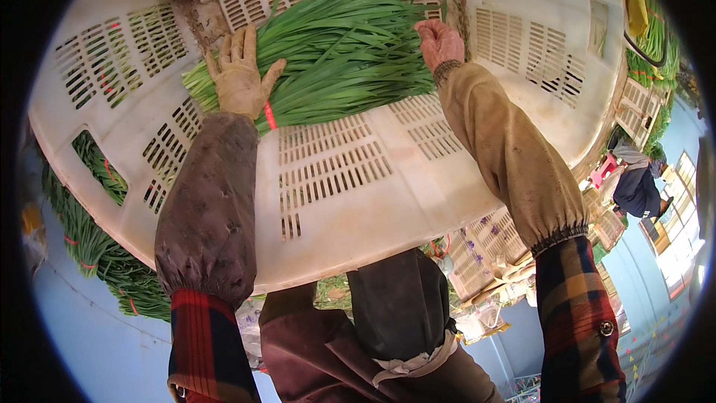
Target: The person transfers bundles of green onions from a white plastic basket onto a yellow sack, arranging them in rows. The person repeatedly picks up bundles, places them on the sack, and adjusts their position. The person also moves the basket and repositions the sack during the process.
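A bundle of long green leafy stalks (347, 50), probably garlic chives, lies inside a pale plastic crate (347, 196) with slotted walls. A red band (270, 116) circles the bundle near its pale cut ends at the left. My left hand (240, 75), in a tan glove, rests on those stem ends with its fingers spread. At the leaf-tip end on the right is my right hand (442, 45), its fingers curled in; leaf tips lie beside them, and whether it grips any cannot be told.
More banded green bundles (95, 235) lie outside the crate at the left, and others (649, 61) at the upper right. Another slotted crate (481, 252) stands below at the right. Farther right, a person in dark clothes (637, 190) is near a pink stool (603, 170).
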A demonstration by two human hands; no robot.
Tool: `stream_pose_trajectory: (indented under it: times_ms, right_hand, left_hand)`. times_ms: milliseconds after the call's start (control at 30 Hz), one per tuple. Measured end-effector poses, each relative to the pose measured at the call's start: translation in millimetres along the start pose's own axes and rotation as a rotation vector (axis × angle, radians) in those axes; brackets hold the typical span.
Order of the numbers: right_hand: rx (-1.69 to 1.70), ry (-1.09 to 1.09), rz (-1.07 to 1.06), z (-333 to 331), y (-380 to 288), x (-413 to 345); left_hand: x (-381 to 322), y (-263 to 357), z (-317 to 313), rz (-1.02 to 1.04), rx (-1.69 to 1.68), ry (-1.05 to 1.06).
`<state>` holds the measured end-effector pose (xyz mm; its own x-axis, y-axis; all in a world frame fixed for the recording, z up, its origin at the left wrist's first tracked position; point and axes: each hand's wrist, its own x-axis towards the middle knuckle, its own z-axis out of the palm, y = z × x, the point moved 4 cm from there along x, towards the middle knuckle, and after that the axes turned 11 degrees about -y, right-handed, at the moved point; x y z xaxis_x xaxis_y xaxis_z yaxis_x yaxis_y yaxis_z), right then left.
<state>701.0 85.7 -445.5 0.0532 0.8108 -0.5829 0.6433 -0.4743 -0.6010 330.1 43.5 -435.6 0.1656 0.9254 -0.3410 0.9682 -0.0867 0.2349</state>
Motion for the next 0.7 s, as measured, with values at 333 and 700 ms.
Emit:
stream_pose_trajectory:
  times_ms: [333, 700]
  right_hand:
    - [0.697, -0.152, 0.267, 38.0, 60.6, 27.4]
    - [0.902, -0.114, 0.279, 63.6, 55.5, 26.7]
  left_hand:
    - [-19.4, 7.1, 13.8, -0.077, -0.069, 0.070]
    - [-23.5, 7.6, 16.5, -0.099, -0.138, 0.008]
